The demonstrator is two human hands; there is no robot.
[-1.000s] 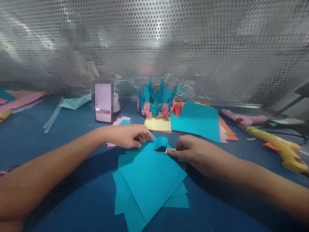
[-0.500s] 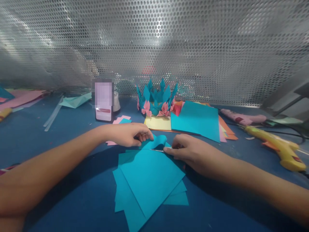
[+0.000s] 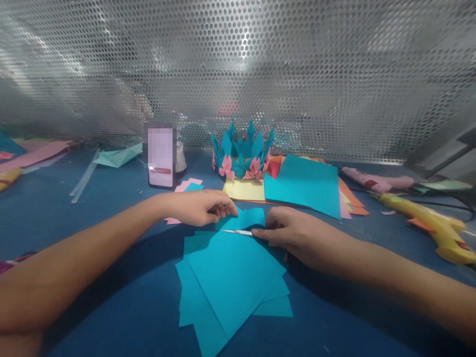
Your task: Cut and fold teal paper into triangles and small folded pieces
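My left hand (image 3: 203, 208) pinches the far edge of a blue piece of paper (image 3: 253, 217) between thumb and fingers. My right hand (image 3: 288, 230) is closed around scissors, with one slim silver blade (image 3: 238, 232) showing, pointing left along the near edge of that paper. The handles are mostly hidden under the hand. Just in front of the blade, several blue paper squares (image 3: 234, 282) lie fanned out and overlapping on the dark blue table (image 3: 122, 307).
A blue paper crown (image 3: 243, 148) with pink bows stands behind my hands. Beside it lies a stack of coloured sheets (image 3: 305, 186). A phone (image 3: 161, 171) leans on a white object (image 3: 179, 157). On the right are a yellow glue gun (image 3: 427, 223) and a pink one (image 3: 377, 179).
The raised curl of blue paper between my hands has flattened and spread right. More of the blade shows, reaching farther left. Both hands stay nearly in place.
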